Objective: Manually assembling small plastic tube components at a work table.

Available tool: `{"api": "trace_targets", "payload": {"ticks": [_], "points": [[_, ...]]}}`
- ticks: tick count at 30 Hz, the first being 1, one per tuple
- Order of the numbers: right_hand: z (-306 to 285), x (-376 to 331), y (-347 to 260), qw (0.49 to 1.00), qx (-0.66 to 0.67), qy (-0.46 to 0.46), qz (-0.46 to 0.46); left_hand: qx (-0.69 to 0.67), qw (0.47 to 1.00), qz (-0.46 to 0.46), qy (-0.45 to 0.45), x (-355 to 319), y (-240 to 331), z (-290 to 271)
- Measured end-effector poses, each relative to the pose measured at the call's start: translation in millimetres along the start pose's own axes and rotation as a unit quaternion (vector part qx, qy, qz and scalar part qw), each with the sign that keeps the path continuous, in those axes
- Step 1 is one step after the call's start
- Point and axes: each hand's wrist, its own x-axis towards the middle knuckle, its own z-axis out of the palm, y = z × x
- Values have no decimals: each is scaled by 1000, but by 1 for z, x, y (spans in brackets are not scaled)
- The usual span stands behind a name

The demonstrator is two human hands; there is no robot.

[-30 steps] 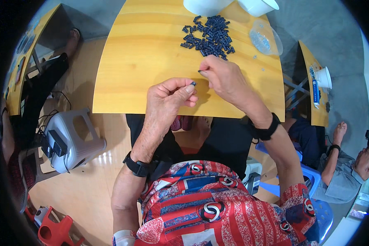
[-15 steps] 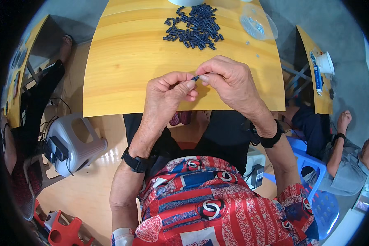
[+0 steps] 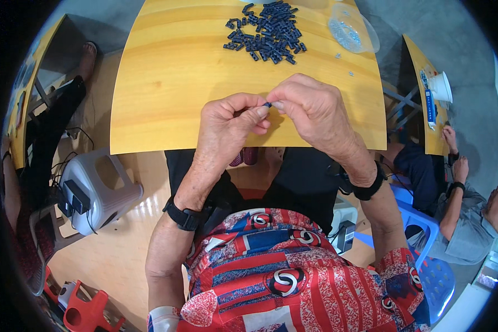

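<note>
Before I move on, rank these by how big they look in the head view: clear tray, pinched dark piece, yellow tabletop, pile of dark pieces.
Largest to smallest:
1. Yellow tabletop, cut off by the picture's top edge
2. Pile of dark pieces
3. Clear tray
4. Pinched dark piece

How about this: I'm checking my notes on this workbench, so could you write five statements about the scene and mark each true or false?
1. The left hand and right hand meet at a small dark piece. True.
2. A pile of dark pieces lies on the yellow table. True.
3. The left hand lies flat on the yellow table. False: its thumb and forefinger pinch the small dark piece.
4. A red box stands to the right of the pile. False: a clear plastic container is there.
5. The person's wrists are both bare. False: each wears a dark band.
</note>
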Motion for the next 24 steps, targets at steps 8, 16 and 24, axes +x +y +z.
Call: {"api": "trace_targets", "payload": {"ticks": [8, 16, 24], "points": [[-2, 6, 3, 995, -39, -44, -78, 9, 1000, -8, -6, 0, 1, -2], [3, -2, 1, 969, 183, 7, 166, -1, 1000, -20, 2, -1, 1, -4], [9, -8, 1, 973, 148, -8, 180, 7, 1000, -23, 12, -3, 3, -2]]}}
